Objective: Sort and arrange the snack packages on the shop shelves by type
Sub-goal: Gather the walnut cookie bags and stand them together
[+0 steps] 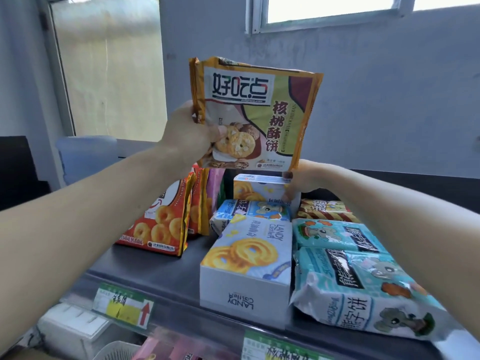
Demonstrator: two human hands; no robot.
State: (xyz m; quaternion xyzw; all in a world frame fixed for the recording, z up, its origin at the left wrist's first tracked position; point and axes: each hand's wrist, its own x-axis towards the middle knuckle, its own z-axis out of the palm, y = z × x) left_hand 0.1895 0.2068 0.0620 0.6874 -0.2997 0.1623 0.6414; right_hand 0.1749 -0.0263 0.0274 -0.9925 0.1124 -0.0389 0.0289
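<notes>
Orange-and-green foil packets of walnut biscuits (255, 113) are held up above the dark grey shop shelf (155, 266). Our left hand (192, 133) grips their left edge, thumb on the front. Our right hand (304, 178) pinches the top corner of an upright white cardboard box (259, 189), which stands behind the flat white butter-ring biscuit box (249, 255). Left of that flat box stand red foil ring-biscuit packets (158, 222); right of it lie pale blue plastic bags (345, 235). We judge the held packets belong left of the flat box, beside the orange-edged packets (200, 203). We should lower them upright, label forward, without toppling the red row.
</notes>
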